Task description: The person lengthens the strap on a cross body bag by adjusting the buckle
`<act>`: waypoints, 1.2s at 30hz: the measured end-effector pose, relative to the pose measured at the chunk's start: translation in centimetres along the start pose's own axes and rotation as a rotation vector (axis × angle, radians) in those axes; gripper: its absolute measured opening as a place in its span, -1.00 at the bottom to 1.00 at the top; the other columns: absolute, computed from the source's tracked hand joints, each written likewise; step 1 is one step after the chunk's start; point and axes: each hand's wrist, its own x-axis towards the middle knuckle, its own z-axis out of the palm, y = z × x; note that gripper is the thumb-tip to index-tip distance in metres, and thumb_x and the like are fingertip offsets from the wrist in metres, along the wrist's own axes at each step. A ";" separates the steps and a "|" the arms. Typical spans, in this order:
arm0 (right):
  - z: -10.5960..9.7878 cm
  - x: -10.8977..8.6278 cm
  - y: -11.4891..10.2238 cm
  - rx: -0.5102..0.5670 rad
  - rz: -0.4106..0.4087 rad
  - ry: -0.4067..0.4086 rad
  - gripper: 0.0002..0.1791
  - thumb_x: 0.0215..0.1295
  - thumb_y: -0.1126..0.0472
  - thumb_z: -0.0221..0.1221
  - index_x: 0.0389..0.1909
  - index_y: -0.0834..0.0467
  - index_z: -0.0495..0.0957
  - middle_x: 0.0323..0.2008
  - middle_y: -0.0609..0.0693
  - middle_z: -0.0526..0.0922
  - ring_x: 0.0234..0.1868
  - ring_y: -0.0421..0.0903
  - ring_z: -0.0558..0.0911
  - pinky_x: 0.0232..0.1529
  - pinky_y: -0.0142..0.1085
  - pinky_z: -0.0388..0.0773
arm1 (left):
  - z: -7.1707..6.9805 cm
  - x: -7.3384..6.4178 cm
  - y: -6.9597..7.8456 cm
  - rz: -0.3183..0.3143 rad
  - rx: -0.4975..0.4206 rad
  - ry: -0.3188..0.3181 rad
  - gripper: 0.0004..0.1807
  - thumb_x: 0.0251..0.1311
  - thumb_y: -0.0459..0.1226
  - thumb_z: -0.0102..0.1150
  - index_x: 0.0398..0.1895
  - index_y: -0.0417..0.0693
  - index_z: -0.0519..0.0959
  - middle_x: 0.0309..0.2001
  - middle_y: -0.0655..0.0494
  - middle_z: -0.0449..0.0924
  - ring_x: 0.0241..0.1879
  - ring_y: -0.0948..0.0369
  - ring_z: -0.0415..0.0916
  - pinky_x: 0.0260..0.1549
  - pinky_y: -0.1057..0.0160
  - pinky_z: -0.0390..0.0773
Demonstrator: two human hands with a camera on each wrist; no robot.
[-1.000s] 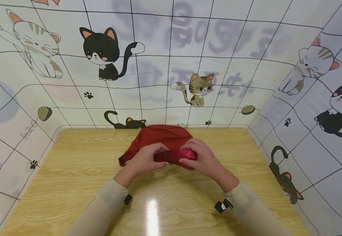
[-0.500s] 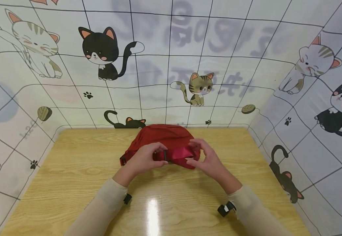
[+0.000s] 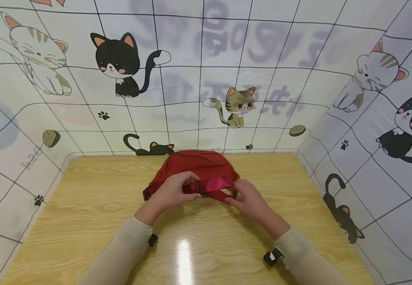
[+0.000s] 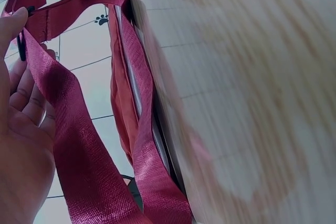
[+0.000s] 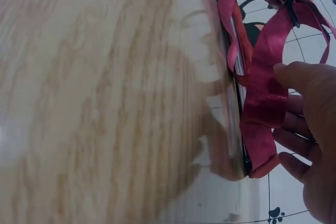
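A red waist bag [image 3: 202,163] lies at the back of the table, its crimson strap [image 3: 217,183] lifted in front of it. My left hand [image 3: 174,190] pinches the strap at a black slider buckle [image 3: 197,187]; the thumb lies over the buckle in the left wrist view. At the strap's right-hand bend is my right hand [image 3: 249,198]. In the right wrist view, its thumb [image 5: 294,74] overlaps the strap's edge and the other fingers lie behind that edge, with the webbing between. A black buckle [image 3: 147,193] shows at the bag's left end.
The wooden table [image 3: 95,182] extends on both sides and in front of the bag. Behind and beside it stand cloth walls [image 3: 184,87] printed with cats and grid lines. Small black cameras sit at both wrists.
My right hand came off the strap with its fingers spread, then lowered back to its right-hand bend. The strap now shows an open loop there. The left hand keeps its hold.
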 end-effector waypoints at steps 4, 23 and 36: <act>0.5 -0.1 0.4 -0.012 -0.053 0.037 -0.71 0.24 0.24 0.62 -0.23 0.18 0.67 -0.28 0.01 0.67 -0.17 0.14 0.61 -0.09 -0.04 0.56 | 0.0 -0.1 -0.1 -0.020 -0.012 -0.001 -0.50 0.23 -0.08 0.69 0.18 0.24 0.67 -0.02 0.40 0.70 0.01 0.33 0.64 0.06 0.11 0.68; 0.2 0.2 1.7 0.046 -0.001 -0.034 -0.77 0.22 0.42 0.46 -0.37 0.04 0.66 -0.28 -0.19 0.65 -0.21 -0.11 0.43 -0.11 -0.13 0.46 | -0.4 -0.1 -1.0 -0.016 -0.031 0.000 -0.52 0.22 -0.16 0.69 0.15 0.20 0.66 -0.10 0.41 0.71 -0.09 0.33 0.65 -0.02 0.11 0.67; -0.7 0.3 3.7 0.034 0.057 -0.075 -0.83 0.18 0.42 0.39 -0.35 0.10 0.66 -0.26 -0.11 0.65 -0.18 -0.07 0.43 -0.07 -0.09 0.45 | -0.6 -0.2 -1.2 -0.023 -0.031 -0.008 -0.53 0.19 -0.15 0.71 0.09 0.21 0.66 -0.13 0.39 0.68 -0.08 0.29 0.62 -0.04 0.15 0.67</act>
